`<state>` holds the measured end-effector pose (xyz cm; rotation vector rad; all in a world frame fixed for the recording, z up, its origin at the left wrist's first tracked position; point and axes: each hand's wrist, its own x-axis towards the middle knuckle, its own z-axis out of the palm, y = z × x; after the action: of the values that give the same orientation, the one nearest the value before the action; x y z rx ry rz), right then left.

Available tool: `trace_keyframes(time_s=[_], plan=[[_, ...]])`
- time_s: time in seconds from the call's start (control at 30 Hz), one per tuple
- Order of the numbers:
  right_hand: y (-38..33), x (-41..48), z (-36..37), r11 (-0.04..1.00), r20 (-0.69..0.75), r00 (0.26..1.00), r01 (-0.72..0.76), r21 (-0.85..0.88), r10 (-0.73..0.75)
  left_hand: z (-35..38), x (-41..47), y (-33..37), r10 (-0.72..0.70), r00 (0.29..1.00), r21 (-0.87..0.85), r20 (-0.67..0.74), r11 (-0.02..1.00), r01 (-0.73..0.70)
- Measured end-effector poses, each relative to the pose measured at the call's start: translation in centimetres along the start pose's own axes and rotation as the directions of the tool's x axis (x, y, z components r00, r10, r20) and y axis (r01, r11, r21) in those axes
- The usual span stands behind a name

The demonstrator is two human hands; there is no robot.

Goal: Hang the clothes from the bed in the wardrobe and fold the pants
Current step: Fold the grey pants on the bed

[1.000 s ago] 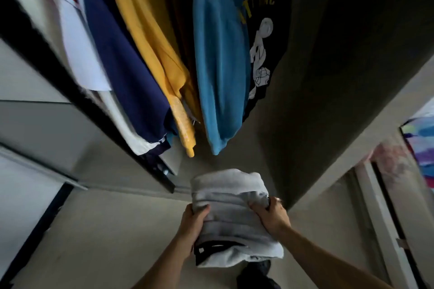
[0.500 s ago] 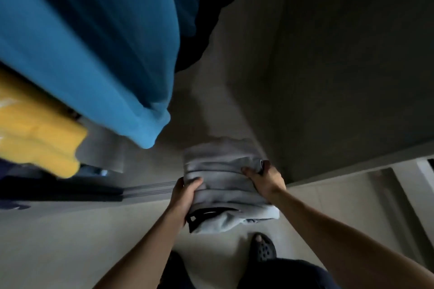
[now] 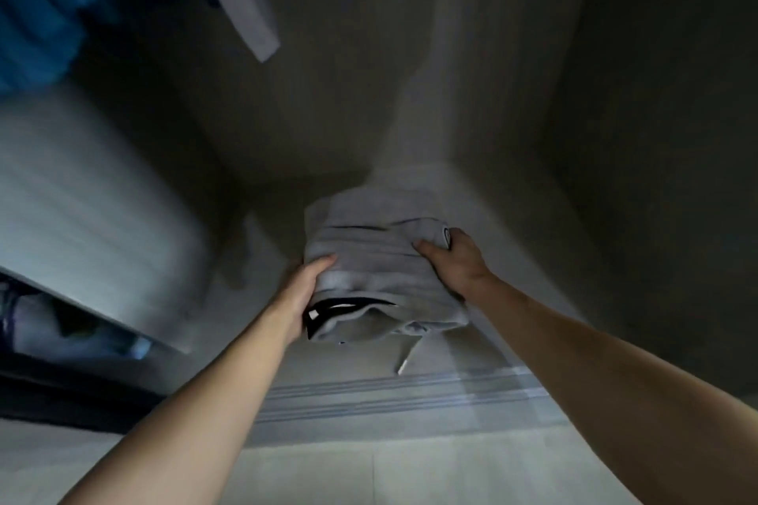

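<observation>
Low in the wardrobe (image 3: 615, 143), the left hand (image 3: 305, 291) and right hand (image 3: 455, 264) grip the folded gray pants (image 3: 377, 271), which could unfold if dropped early.

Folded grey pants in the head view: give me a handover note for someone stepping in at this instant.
Left hand: grips the left edge of the folded grey pants, thumb on top.
Right hand: grips the right edge likewise.
Where: the pants are held low inside the wardrobe, past its door track; whether they touch its floor cannot be told. A blue garment and a white garment hang above left.
Done: pants folded, some clothes hung.
To do: set the pants down, let go; the bed is out of view, so check it for more.
</observation>
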<state>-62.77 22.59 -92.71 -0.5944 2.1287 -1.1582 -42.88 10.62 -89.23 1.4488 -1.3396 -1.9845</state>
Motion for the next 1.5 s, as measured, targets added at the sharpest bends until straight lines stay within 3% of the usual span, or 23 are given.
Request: trace_keyframes(time_s=[0.07, 0.13, 0.23, 0.33, 0.4, 0.47, 0.53, 0.57, 0.73, 0.9, 1.0, 1.2, 1.27, 1.4, 1.47, 1.5], plan=[[-0.1, 1.4, 2.4, 0.997, 0.010, 0.997, 0.070, 0.035, -0.071, -2.3, 1.8, 0.0, 0.047, 0.999, -0.040, -0.007, 0.998, -0.047], [0.5, 1.6, 4.3, 0.990, 0.031, 0.990, 0.136, -0.038, -0.135, -4.1, 3.1, -0.6, 0.098, 0.995, -0.044, -0.032, 0.994, -0.099], [2.3, 0.4, 6.7, 0.931, 0.107, 0.969, 0.244, -0.272, -0.223, -6.9, 4.6, -3.1, 0.271, 0.935, 0.344, -0.231, 0.921, -0.182], [3.3, -0.4, 9.3, 0.908, 0.146, 0.968, 0.243, -0.342, -0.204, -8.4, 4.1, -5.8, 0.407, 0.889, 0.582, -0.208, 0.783, -0.222], [3.1, -0.2, 11.2, 0.891, 0.120, 0.974, 0.226, -0.393, -0.194, -8.8, 3.6, -7.2, 0.576, 0.805, 0.767, -0.145, 0.579, -0.276], [2.2, 0.3, 13.2, 0.888, 0.086, 0.976, 0.218, -0.405, -0.201, -9.6, 3.6, -7.9, 0.765, 0.644, 0.925, 0.021, 0.229, -0.302], [1.2, 1.1, 15.4, 0.892, 0.073, 0.971, 0.237, -0.384, -0.226, -11.0, 4.3, -8.1, 0.806, 0.558, 0.958, 0.197, -0.036, -0.285], [0.6, 1.5, 16.7, 0.896, 0.084, 0.969, 0.248, -0.367, -0.234, -12.1, 5.2, -8.1, 0.804, 0.548, 0.961, 0.230, -0.097, -0.260], [-2.9, 3.8, 22.8, 0.887, 0.186, 0.921, 0.383, -0.260, -0.343, -18.1, 10.3, -5.9, 0.739, 0.661, 0.991, 0.133, -0.105, -0.082], [-5.0, 7.6, 25.2, 0.836, 0.252, 0.890, 0.448, -0.316, -0.381, -20.7, 15.7, -2.9, 0.688, 0.702, 0.983, 0.185, -0.131, -0.131], [-5.3, 9.7, 24.8, 0.836, 0.261, 0.893, 0.439, -0.329, -0.367, -19.8, 17.8, -2.1, 0.692, 0.705, 0.986, 0.155, -0.067, -0.152], [-5.1, 9.8, 22.8, 0.840, 0.319, 0.887, 0.434, -0.327, -0.334, -18.9, 17.2, -0.9, 0.602, 0.795, 0.997, 0.075, -0.045, -0.060], [-4.2, 8.8, 21.3, 0.824, 0.298, 0.887, 0.445, -0.350, -0.352, -18.0, 15.4, -0.7, 0.628, 0.774, 0.996, 0.078, -0.078, -0.037], [-1.9, 6.9, 17.2, 0.726, 0.241, 0.901, 0.433, -0.534, -0.360, -14.6, 11.4, -0.4, 0.684, 0.684, 0.954, 0.254, -0.295, -0.060], [-1.4, 5.8, 14.5, 0.650, 0.218, 0.910, 0.406, -0.643, -0.353, -11.5, 9.4, -0.3, 0.639, 0.691, 0.931, 0.337, -0.336, -0.144], [-1.3, 5.2, 12.9, 0.621, 0.211, 0.911, 0.399, -0.675, -0.355, -9.8, 8.6, -0.4, 0.613, 0.710, 0.932, 0.347, -0.311, -0.187]])
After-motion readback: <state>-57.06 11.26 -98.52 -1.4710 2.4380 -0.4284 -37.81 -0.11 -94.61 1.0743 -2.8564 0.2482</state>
